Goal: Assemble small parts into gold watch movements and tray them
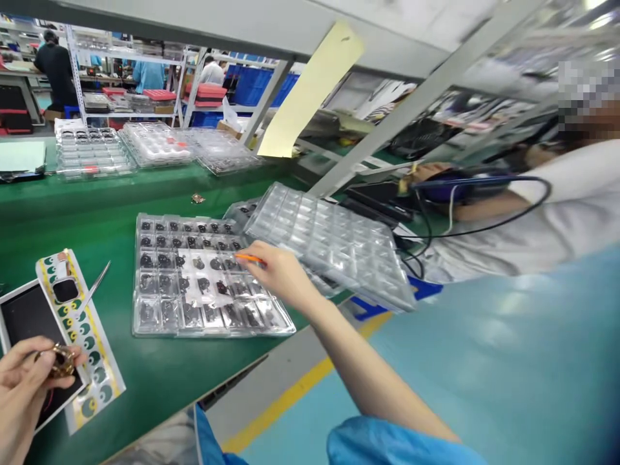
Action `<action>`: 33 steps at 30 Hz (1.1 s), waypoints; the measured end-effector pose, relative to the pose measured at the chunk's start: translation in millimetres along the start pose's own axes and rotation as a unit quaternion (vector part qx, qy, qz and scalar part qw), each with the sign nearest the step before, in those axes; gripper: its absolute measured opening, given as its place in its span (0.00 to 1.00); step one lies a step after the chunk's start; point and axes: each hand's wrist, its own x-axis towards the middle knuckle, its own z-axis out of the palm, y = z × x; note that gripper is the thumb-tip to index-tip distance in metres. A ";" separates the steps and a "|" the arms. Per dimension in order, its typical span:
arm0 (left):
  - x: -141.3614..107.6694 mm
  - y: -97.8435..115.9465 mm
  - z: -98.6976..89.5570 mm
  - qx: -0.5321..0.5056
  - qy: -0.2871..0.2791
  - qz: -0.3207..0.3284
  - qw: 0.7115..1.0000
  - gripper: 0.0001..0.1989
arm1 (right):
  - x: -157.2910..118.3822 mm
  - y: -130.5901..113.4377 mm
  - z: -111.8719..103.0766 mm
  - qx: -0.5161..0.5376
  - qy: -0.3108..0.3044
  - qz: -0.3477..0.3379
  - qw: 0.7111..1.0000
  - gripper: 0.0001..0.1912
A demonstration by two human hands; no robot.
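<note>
My left hand pinches a small gold-coloured metal part above a white-edged black tray at the lower left. My right hand is closed on an orange stick-like tool, its tip over the right side of a clear compartment tray. Small dark parts sit in the tray's pockets. Beside my left hand lies a white and yellow sticker sheet, with a square dark-faced piece and metal tweezers on it.
Stacked clear trays overhang the right table edge. Another gold part lies on the green table. More trays line the back. A yellow paper strip hangs from the shelf. A person in white works at right.
</note>
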 end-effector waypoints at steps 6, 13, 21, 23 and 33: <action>9.8 0.7 -1.0 0.025 -0.036 -0.042 0.998 0.20 | 20.8 40.2 12.2 -0.047 -0.132 -0.042 0.989 0.08; 5.2 -1.4 10.4 -0.040 -0.045 -0.002 0.998 0.17 | 7.9 35.3 19.9 -0.037 -0.069 -0.095 0.992 0.09; 3.5 -7.4 11.3 -0.080 -0.117 0.005 0.990 0.16 | 13.7 -121.0 30.2 0.341 0.098 -0.037 0.934 0.06; 1.9 -9.6 10.6 -0.085 -0.144 0.010 0.986 0.16 | 17.7 -164.7 34.9 0.429 0.034 -0.032 0.902 0.06; -1.3 -20.3 7.7 -0.090 -0.261 0.088 0.957 0.17 | 23.0 -211.9 56.3 0.531 -0.103 0.045 0.840 0.09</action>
